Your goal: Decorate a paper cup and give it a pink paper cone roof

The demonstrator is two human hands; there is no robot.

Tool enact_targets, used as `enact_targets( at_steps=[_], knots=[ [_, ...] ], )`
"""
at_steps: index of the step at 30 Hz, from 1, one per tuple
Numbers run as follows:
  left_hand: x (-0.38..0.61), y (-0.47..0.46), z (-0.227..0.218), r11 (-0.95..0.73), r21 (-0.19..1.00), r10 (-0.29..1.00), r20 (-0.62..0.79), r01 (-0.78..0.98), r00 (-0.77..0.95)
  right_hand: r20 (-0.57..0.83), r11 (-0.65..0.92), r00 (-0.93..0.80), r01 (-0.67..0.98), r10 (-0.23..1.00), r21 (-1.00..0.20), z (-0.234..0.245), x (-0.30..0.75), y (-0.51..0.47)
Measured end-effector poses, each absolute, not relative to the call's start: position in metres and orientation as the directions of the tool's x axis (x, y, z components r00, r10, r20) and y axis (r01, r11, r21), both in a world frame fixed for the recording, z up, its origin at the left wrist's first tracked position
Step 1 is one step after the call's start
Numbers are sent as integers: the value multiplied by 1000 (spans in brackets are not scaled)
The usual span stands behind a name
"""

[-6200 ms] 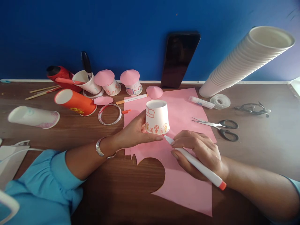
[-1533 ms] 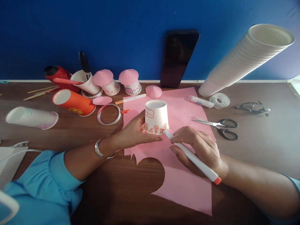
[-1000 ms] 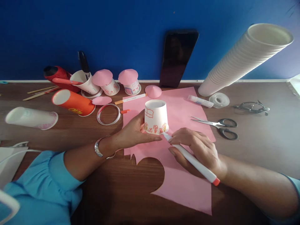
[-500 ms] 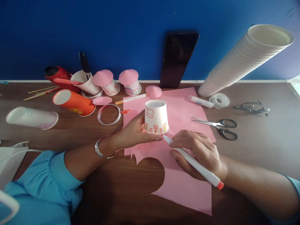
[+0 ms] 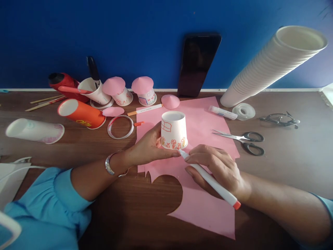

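My left hand [image 5: 148,147] grips a short white paper cup [image 5: 173,129] from its left side and below, the thumb along its lower rim. Orange flowers and a window are drawn on the cup's wall. In my right hand [image 5: 218,166] is a white marker [image 5: 214,181] with an orange end, held like a pen. The marker's tip meets the lower edge of the cup near my left thumb. Beneath both hands lies pink paper [image 5: 203,128] with rounded pieces cut out of it. A pink paper cone [image 5: 170,101] sits just behind the cup.
Black-handled scissors [image 5: 241,137], a glue stick [image 5: 222,112] and a tape roll [image 5: 244,111] lie to the right. Behind them leans a tall stack of paper cups [image 5: 273,66]. A phone [image 5: 199,66] rests against the blue wall. Two cone-topped cups [image 5: 142,86] and an orange cup [image 5: 82,114] stand left.
My right hand has shifted slightly left with the marker, its tip moving along the cup's bottom edge. The cup stays almost in place in my left hand.
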State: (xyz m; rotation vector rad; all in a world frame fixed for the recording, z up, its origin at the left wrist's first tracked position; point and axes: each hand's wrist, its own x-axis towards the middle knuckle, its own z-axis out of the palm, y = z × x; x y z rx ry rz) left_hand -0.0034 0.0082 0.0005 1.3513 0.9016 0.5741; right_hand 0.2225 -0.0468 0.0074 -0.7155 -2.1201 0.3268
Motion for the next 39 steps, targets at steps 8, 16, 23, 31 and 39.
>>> enact_targets(
  at_steps=[8,16,23,31,39],
  knots=[
    [-2,8,3,186,973,802,-231,138,550,644,803,-480,383,596,-457,8,221,-46],
    [-2,9,5,217,966,792,-257,138,553,611,775,-476,384,632,-502,11,221,-48],
    [-1,8,8,254,962,791,-266,100,550,574,722,-443,347,689,-599,14,228,-51],
    [-7,9,3,301,953,774,-264,33,575,584,631,-248,395,773,-668,6,230,-37],
    [-3,11,0,283,954,793,-174,-100,584,558,624,-287,440,779,-645,1,227,-29]
  ],
)
